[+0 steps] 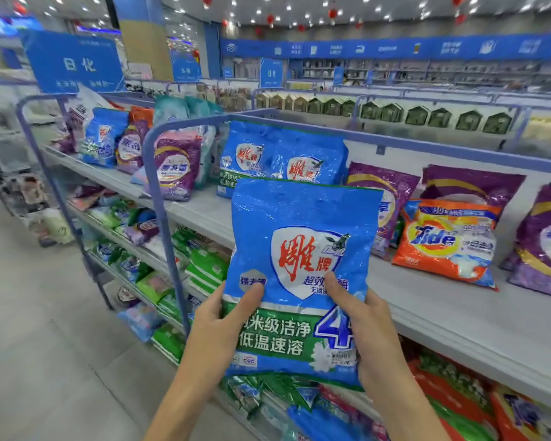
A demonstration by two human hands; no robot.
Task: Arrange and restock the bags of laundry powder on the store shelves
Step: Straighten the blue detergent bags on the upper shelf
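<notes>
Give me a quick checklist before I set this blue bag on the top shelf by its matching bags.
1. Grip: left hand and right hand both hold the blue bag at its lower sides: ok.
2. Label upright, facing out: ok.
3. Target: matching bags stand on the top shelf behind it: ok.
4. Free spot before them: hidden by the held bag: cannot tell.
5. Neighbours: orange Tide bag leans among purple bags: not ok.

a blue aisle sign [72,63] with white characters sits at upper left. green house-shaped boxes [469,120] line a far aisle, under red ceiling ornaments [332,13].
</notes>
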